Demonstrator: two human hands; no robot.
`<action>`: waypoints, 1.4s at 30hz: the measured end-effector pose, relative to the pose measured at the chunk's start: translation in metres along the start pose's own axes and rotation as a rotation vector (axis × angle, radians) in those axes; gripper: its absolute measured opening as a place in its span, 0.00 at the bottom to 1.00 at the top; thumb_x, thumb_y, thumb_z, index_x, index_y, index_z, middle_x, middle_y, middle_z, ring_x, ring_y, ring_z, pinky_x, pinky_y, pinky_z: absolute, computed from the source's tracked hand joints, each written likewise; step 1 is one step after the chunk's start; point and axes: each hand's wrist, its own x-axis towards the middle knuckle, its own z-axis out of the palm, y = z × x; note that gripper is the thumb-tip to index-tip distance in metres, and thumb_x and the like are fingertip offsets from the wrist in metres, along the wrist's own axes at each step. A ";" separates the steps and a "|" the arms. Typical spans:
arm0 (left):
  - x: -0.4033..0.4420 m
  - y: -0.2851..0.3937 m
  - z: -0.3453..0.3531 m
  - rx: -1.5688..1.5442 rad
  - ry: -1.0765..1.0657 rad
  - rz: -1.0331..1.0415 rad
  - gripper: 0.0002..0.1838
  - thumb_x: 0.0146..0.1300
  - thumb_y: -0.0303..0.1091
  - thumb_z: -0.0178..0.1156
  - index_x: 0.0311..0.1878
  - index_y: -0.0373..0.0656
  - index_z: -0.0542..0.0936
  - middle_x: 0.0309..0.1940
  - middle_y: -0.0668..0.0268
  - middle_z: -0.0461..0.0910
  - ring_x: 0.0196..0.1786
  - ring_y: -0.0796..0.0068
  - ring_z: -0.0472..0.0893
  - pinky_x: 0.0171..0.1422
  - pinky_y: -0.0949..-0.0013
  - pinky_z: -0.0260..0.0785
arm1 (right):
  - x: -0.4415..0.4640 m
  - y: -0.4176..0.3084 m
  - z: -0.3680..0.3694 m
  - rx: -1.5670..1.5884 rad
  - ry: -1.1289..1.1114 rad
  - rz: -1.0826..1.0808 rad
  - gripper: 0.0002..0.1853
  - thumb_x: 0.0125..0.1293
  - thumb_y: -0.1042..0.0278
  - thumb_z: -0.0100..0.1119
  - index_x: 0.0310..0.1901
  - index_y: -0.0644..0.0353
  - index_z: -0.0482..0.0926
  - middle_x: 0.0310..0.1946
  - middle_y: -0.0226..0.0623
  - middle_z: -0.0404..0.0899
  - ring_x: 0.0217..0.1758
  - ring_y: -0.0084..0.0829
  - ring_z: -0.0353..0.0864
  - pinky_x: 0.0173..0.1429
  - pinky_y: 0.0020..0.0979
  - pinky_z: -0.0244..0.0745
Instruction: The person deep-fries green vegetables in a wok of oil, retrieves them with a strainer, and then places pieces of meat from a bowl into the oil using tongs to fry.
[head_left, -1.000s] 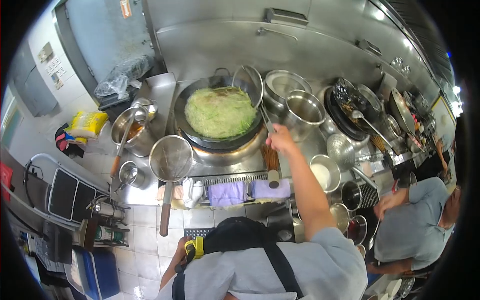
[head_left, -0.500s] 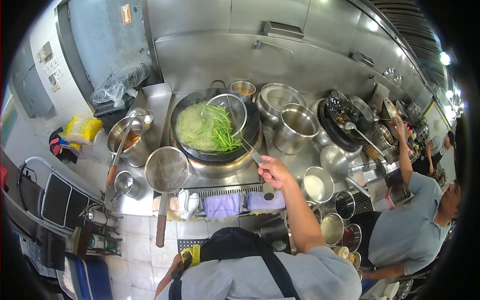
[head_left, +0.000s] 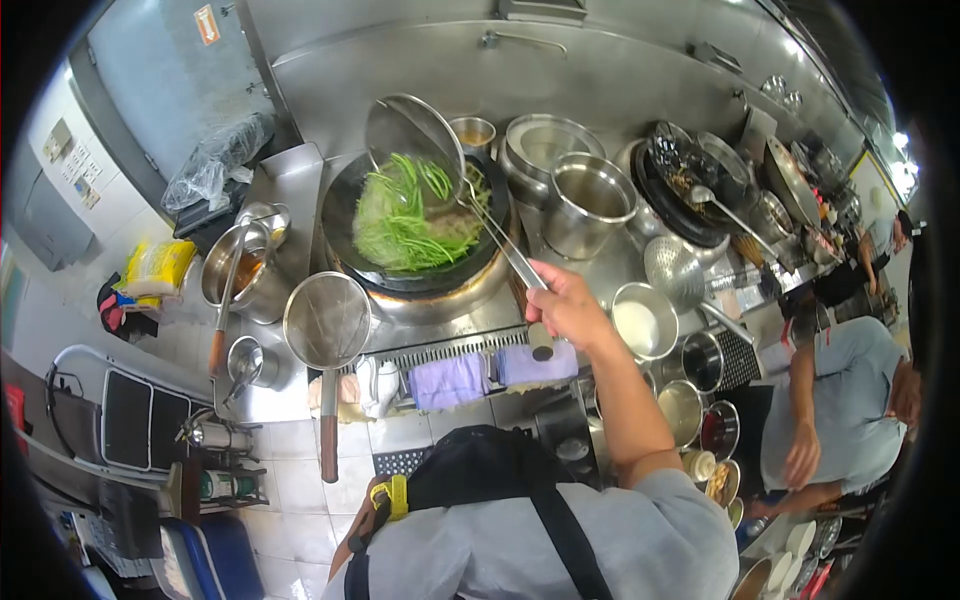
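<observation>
Commercial kitchen. Items: steel wok range with wok [head_left: 345,235], ahead of the right hand [head_left: 572,305]; steel backsplash [head_left: 350,90] with wall faucet [head_left: 525,42], beyond; deep steel pots [head_left: 590,205], beyond the same hand; second wok station [head_left: 690,185], to its right.

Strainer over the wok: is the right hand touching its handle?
Touching. The head view shows the right hand closed around the near end of the handle.
</observation>
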 end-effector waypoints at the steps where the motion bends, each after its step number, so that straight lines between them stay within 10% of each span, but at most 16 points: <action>1: -0.001 0.003 0.000 -0.006 -0.002 -0.017 0.25 0.71 0.52 0.46 0.45 0.38 0.81 0.35 0.54 0.82 0.37 0.61 0.81 0.45 0.62 0.72 | -0.004 0.000 -0.001 -0.046 0.002 -0.027 0.26 0.68 0.73 0.53 0.68 0.60 0.69 0.25 0.28 0.76 0.21 0.15 0.67 0.23 0.20 0.61; 10: -0.017 0.012 -0.013 0.003 -0.016 -0.085 0.24 0.71 0.52 0.47 0.46 0.38 0.80 0.36 0.55 0.82 0.38 0.62 0.81 0.45 0.63 0.72 | 0.015 0.083 -0.001 -0.665 0.132 -0.571 0.25 0.68 0.73 0.51 0.67 0.63 0.69 0.26 0.41 0.79 0.25 0.29 0.76 0.34 0.33 0.73; 17: -0.011 0.020 -0.024 0.000 -0.006 -0.106 0.24 0.71 0.52 0.48 0.47 0.39 0.80 0.37 0.56 0.82 0.39 0.63 0.81 0.45 0.63 0.72 | -0.016 0.033 -0.009 -0.443 0.033 -0.339 0.25 0.66 0.73 0.53 0.65 0.62 0.69 0.23 0.44 0.78 0.24 0.32 0.78 0.34 0.36 0.75; 20: -0.013 0.028 -0.025 -0.012 0.002 -0.118 0.24 0.71 0.52 0.48 0.47 0.39 0.80 0.38 0.56 0.82 0.39 0.64 0.81 0.45 0.63 0.72 | -0.021 0.032 -0.015 -0.540 -0.026 -0.300 0.25 0.63 0.73 0.53 0.63 0.59 0.72 0.37 0.57 0.80 0.39 0.58 0.80 0.45 0.47 0.76; 33: -0.016 0.048 -0.028 -0.062 0.031 -0.161 0.23 0.71 0.52 0.49 0.49 0.40 0.79 0.40 0.58 0.82 0.41 0.66 0.80 0.46 0.64 0.72 | -0.012 0.047 -0.067 -0.894 0.095 -0.357 0.24 0.65 0.69 0.52 0.64 0.53 0.72 0.33 0.53 0.81 0.35 0.56 0.80 0.42 0.49 0.74; 42: -0.008 0.063 -0.025 -0.089 0.041 -0.170 0.22 0.71 0.52 0.49 0.51 0.41 0.78 0.41 0.59 0.81 0.42 0.67 0.80 0.46 0.64 0.72 | 0.034 0.082 -0.029 -0.593 0.300 -0.340 0.24 0.65 0.68 0.53 0.63 0.62 0.72 0.34 0.59 0.81 0.38 0.59 0.80 0.46 0.50 0.76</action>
